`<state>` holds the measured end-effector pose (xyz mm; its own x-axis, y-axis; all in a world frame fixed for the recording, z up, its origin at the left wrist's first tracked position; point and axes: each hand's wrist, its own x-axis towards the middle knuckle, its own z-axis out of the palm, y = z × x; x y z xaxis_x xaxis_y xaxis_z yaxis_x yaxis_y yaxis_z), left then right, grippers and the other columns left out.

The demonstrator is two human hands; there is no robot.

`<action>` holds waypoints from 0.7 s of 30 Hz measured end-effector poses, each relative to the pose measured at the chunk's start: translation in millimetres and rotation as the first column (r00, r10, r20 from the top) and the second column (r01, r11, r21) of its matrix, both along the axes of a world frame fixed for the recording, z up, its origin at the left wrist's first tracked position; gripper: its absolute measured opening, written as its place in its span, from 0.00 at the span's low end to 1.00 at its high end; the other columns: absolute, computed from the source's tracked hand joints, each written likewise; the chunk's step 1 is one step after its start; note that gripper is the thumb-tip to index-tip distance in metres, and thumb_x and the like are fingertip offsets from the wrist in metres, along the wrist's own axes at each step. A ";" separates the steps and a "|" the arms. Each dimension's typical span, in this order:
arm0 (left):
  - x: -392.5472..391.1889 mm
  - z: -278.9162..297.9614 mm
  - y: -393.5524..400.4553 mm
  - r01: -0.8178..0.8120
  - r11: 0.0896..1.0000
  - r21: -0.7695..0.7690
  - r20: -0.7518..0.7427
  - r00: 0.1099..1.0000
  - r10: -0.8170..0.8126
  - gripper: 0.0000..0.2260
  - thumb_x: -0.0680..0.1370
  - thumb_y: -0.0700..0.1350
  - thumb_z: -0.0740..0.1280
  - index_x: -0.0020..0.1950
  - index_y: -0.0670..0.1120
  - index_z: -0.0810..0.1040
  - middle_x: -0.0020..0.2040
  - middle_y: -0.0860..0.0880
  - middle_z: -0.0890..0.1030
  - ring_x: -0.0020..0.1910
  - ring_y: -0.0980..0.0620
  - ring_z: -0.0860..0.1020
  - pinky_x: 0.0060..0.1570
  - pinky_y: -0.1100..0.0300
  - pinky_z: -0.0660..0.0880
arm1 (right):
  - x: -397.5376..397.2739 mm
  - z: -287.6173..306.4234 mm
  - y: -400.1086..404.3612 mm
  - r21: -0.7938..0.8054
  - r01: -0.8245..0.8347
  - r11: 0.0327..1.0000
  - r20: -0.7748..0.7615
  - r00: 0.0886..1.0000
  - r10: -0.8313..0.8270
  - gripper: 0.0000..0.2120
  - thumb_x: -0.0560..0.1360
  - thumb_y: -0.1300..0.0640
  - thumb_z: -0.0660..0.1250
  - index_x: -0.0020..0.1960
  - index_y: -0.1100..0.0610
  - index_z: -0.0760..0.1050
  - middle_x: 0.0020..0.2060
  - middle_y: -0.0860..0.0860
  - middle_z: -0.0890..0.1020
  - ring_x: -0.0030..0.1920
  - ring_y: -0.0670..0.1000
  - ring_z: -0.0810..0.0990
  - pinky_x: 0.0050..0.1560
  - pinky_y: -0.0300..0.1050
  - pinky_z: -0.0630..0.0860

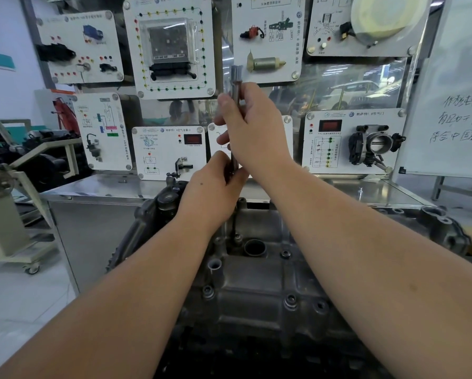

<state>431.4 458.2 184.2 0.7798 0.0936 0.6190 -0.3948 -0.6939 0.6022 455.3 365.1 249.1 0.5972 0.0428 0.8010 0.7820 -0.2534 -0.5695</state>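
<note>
A long grey metal shaft (235, 80) with a splined top end stands upright above a dark cast-metal gearbox housing (256, 291). My right hand (252, 129) grips the shaft's upper part, fingers curled round it just below the splines. My left hand (215, 187) holds the shaft lower down, fingers wrapped round it. Below my left hand the shaft's lower end (233, 228) enters a recess on top of the housing, beside a round open bore (254, 248).
Behind the housing runs a steel bench (98, 187) carrying a wall of white training panels with car parts, among them a throttle body (376, 146). A whiteboard (453, 105) stands at the right. A wheeled stand (8, 228) is on the floor at the left.
</note>
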 end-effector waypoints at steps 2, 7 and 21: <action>0.4 0.0 -1.3 0.013 1.000 -0.017 -0.013 1.000 -0.013 0.12 0.84 0.54 0.59 0.52 0.46 0.74 0.42 0.48 0.80 0.44 0.44 0.78 0.44 0.49 0.75 | 0.1 0.4 0.3 -0.001 -0.004 1.000 -0.016 1.000 0.004 0.09 0.85 0.51 0.59 0.52 0.53 0.75 0.40 0.47 0.84 0.36 0.46 0.83 0.35 0.35 0.77; 0.0 0.7 -2.6 0.001 1.000 -0.019 -0.025 1.000 -0.002 0.11 0.85 0.51 0.56 0.45 0.51 0.71 0.39 0.50 0.78 0.39 0.46 0.75 0.39 0.51 0.69 | -1.2 1.1 -1.9 0.025 -0.041 0.999 -0.080 0.996 0.043 0.12 0.86 0.51 0.57 0.48 0.54 0.74 0.40 0.49 0.85 0.33 0.47 0.83 0.27 0.29 0.71; -0.8 1.1 -2.6 -0.006 0.999 -0.038 -0.034 0.999 0.005 0.13 0.85 0.52 0.56 0.53 0.46 0.75 0.44 0.49 0.81 0.47 0.45 0.79 0.51 0.47 0.77 | 2.1 -0.6 0.3 -0.020 0.026 0.999 -0.005 1.000 -0.026 0.08 0.84 0.54 0.61 0.51 0.55 0.76 0.40 0.48 0.84 0.37 0.49 0.84 0.40 0.49 0.81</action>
<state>430.7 455.6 185.3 0.7997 0.1209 0.5881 -0.3702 -0.6720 0.6414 457.4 365.3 248.4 0.6029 0.0431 0.7967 0.7718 -0.2847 -0.5686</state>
